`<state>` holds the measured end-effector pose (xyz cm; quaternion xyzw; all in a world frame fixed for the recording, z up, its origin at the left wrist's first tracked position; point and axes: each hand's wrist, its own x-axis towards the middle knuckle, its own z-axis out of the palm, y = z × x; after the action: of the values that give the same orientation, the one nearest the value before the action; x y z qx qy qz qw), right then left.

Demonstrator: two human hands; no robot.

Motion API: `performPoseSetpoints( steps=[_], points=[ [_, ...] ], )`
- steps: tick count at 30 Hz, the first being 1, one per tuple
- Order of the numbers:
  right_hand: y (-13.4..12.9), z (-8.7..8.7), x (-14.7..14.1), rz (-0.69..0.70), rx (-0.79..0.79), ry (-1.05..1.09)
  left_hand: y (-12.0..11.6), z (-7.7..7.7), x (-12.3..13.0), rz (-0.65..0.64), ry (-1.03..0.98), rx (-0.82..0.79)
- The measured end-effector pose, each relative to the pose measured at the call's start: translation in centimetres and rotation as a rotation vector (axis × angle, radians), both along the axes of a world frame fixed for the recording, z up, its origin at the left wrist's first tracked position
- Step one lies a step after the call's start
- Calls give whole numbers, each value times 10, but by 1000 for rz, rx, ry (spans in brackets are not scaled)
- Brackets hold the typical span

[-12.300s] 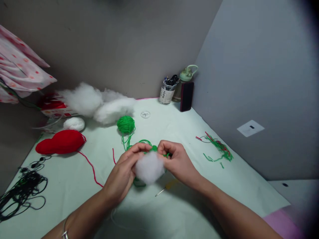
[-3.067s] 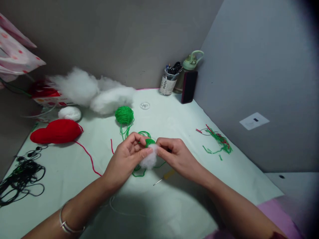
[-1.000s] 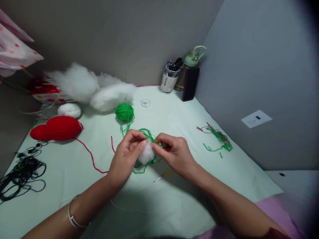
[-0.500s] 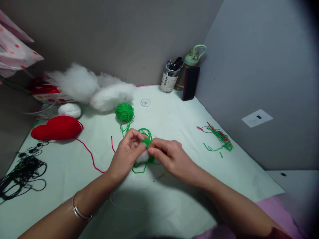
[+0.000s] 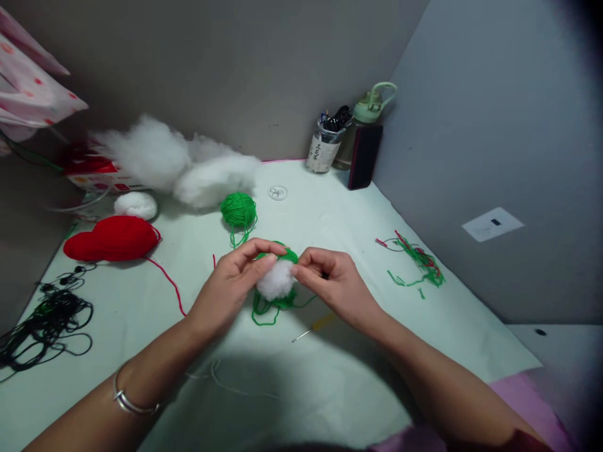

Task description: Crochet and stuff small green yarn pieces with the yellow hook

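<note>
White stuffing lies between the left hand and the right hand, at the middle of the pale green tabletop. The left hand pinches the stuffing and a small green knitted piece between bent fingers and thumb; the right hand, its thumb and forefinger closed together, touches the right edge of the stuffing. Loops of green yarn lie beneath. Near and slightly right, a hook with a yellow handle rests on the tabletop. Far left of the hands sit a green yarn ball, a red yarn skein, a white yarn ball and a large heap of white fluff. Tangled black cord occupies the left side; green and red yarn scraps lie at right. At the far edge, a cup of pens stands beside a bottle and an upright phone.
</note>
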<state>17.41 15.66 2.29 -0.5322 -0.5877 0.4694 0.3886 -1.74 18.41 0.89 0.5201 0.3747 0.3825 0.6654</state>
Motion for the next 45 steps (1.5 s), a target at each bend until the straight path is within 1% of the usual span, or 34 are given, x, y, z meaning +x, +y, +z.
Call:
performPoseSetpoints(
  steps=[3, 5, 7, 9, 11, 13, 15, 19, 22, 24, 25, 26, 28, 29, 30, 31, 32, 33, 35, 37, 40, 43, 45],
  points=[
    [1, -2, 1, 28, -18, 34, 0, -3, 1, -32, -46, -67],
    [0, -1, 1, 59, -15, 25, -1, -4, 3, -15, -52, -80],
    [-3, 1, 0, 91, 13, -28, -2, -6, 6, 20, -46, -63],
    [-7, 2, -2, 124, 64, -114, -3, -7, 10, 70, -25, -28],
    [-13, 2, -5, 157, 156, -219, -4, -9, 13, 143, 10, 45],
    [-17, -1, -9, 194, 257, -306, -5, -11, 16, 217, 52, 130],
    [-18, -5, -11, 213, 315, -341, -6, -13, 18, 259, 73, 173],
    [-11, -11, -7, 157, 362, -311, -7, -15, 17, 281, 19, 123],
    [-6, -6, -1, 57, 478, -317, -7, -16, 16, 296, -42, 104],
    [-6, 1, 2, 29, 527, -257, -8, -17, 16, 289, -70, 124],
    [-7, 5, 3, 56, 513, -173, -9, -18, 17, 279, -79, 140],
    [-8, 8, 3, 100, 466, -59, -10, -18, 17, 267, -83, 155],
    [-10, 11, 1, 157, 312, 175, -12, -18, 18, 254, -84, 186],
    [-11, 10, 1, 140, 234, 240, -13, -18, 19, 256, -79, 198],
    [-10, 9, 0, 95, 176, 244, -14, -18, 19, 262, -72, 209],
    [-9, 7, 0, 47, 146, 188, -15, -18, 19, 272, -64, 225],
    [-8, 4, -1, 20, 141, 88, -16, -18, 19, 281, -55, 245],
    [-7, 1, -1, 22, 157, -30, -17, -19, 19, 287, -46, 266],
    [-5, -4, -2, 77, 219, -229, -17, -19, 18, 298, -33, 305],
    [-5, -8, -3, 113, 266, -305, -16, -19, 17, 300, -27, 310],
    [-4, -7, -3, 65, 257, -248, -14, -14, 14, 255, -28, 228],
    [-3, -3, -1, 7, 170, -112, -10, -8, 10, 191, -46, 123],
    [-1, -1, 1, -5, 123, -28, -9, -6, 9, 159, -75, 65]
  ],
)
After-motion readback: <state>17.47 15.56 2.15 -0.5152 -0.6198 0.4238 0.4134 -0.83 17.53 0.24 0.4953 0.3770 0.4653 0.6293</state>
